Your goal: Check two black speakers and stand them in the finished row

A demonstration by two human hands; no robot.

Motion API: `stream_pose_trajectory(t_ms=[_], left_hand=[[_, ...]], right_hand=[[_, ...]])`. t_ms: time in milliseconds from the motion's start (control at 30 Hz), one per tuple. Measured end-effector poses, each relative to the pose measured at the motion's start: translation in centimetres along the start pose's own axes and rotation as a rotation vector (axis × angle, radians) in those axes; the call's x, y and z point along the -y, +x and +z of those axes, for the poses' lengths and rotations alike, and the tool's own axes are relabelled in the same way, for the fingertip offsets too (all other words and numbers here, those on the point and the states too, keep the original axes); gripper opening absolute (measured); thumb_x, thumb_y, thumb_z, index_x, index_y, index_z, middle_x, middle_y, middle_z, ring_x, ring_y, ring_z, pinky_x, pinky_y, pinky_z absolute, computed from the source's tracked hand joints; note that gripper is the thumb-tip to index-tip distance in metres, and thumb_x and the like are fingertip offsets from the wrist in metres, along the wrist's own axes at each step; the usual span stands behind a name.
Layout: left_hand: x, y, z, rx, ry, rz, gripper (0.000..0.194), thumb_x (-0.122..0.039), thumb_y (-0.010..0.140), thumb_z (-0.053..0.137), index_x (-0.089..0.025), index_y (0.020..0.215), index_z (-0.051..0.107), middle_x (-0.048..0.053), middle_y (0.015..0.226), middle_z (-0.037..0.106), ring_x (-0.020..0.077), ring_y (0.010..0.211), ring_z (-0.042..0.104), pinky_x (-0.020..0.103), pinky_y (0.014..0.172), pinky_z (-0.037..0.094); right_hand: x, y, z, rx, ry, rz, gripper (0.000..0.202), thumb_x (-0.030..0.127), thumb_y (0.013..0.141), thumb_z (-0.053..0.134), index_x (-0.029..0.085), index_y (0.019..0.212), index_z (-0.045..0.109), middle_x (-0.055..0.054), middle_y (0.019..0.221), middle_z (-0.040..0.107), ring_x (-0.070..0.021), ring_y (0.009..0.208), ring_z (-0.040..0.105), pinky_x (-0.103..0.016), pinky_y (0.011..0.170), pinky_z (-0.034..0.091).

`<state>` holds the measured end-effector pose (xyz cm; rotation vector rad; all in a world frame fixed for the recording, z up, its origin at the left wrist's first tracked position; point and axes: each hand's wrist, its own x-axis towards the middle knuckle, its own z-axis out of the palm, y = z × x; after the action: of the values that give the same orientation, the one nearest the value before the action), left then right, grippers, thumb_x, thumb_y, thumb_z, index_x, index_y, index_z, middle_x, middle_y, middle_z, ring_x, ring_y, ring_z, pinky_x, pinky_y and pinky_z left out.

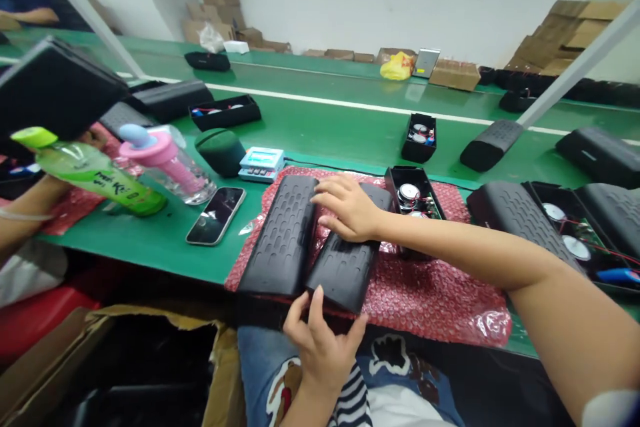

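Observation:
Two black speaker shells lie side by side on red bubble wrap [435, 307]: a left shell [283, 240] and a right shell [345, 267], which is tilted. My right hand [347, 207] rests across the upper part of the right shell, fingers spread toward the left one. Below, at the table edge, my left hand [325, 340] has its fingers apart, their tips by the lower ends of the shells. An opened speaker housing [410, 193] with round drivers and wires stands behind my right forearm.
A phone [216, 216], a pink-lidded cup [170, 163], a green bottle [100, 173] and a small meter [261, 165] are on the left. More speaker parts [520, 220] lie at right. An open carton [227, 373] is below left. Another person's arm [30, 213] reaches in at far left.

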<state>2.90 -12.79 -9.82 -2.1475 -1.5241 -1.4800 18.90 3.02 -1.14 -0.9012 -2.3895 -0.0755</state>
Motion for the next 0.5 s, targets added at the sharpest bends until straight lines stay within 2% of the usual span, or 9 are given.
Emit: stream_pose_trajectory(t_ms=[67,133,233,333,433,500], left_hand=[[-0.3,2.3,-0.9,-0.006,-0.019,0.12,0.064,-0.049,0.076,0.063,-0.012,0.126,0.047,0.016,0.111,0.039,0.0268,0.095,0.047,0.041,0.079,0.048],[-0.9,5.6,-1.3,0.037,-0.052,0.256,0.045,-0.042,0.08,0.058,-0.014,0.115,0.054,0.016,0.109,0.045,0.0264,0.094,0.049,0.04,0.08,0.046],[-2.4,10.4,-0.4,0.094,0.019,0.387,0.036,-0.033,0.079,0.059,-0.014,0.109,0.057,0.018,0.113,0.051,0.0307,0.101,0.051,0.046,0.085,0.044],[-3.8,12.6,2.1,0.231,0.121,0.475,0.047,-0.037,0.076,0.059,-0.017,0.119,0.056,0.021,0.128,0.047,0.0388,0.114,0.046,0.057,0.087,0.043],[-3.9,12.0,4.7,0.45,0.266,0.489,0.059,-0.041,0.071,0.061,-0.029,0.129,0.052,0.021,0.137,0.043,0.0503,0.118,0.04,0.068,0.074,0.041],[-3.2,11.2,5.8,0.509,0.367,0.396,0.067,-0.042,0.067,0.064,-0.033,0.132,0.049,0.024,0.138,0.041,0.0555,0.115,0.042,0.066,0.067,0.043]], right_hand=[[0.2,-0.2,0.1,0.018,0.012,0.031,0.04,0.042,0.097,0.034,0.011,0.106,0.056,-0.015,0.111,0.055,-0.0283,0.109,0.043,-0.044,0.098,0.029],[0.2,0.1,-0.5,0.049,-0.018,0.083,0.029,0.037,0.097,0.043,0.012,0.104,0.057,-0.012,0.108,0.057,-0.0248,0.104,0.046,-0.039,0.096,0.032],[-1.6,1.1,-2.4,0.094,-0.113,0.203,0.021,0.033,0.098,0.048,0.015,0.104,0.057,-0.006,0.107,0.058,-0.0189,0.102,0.049,-0.031,0.093,0.035],[-6.9,1.6,-5.3,0.143,-0.265,0.424,0.021,0.033,0.099,0.05,0.014,0.105,0.058,-0.007,0.106,0.058,-0.0196,0.101,0.05,-0.032,0.09,0.038],[-13.9,-0.2,-8.6,0.223,-0.463,0.687,0.029,0.035,0.092,0.061,0.012,0.109,0.057,-0.009,0.11,0.055,-0.0266,0.106,0.049,-0.044,0.092,0.039],[-17.9,-2.5,-10.3,0.29,-0.579,0.853,0.033,0.034,0.09,0.064,0.013,0.113,0.056,-0.011,0.118,0.051,-0.0303,0.113,0.045,-0.052,0.097,0.035]])
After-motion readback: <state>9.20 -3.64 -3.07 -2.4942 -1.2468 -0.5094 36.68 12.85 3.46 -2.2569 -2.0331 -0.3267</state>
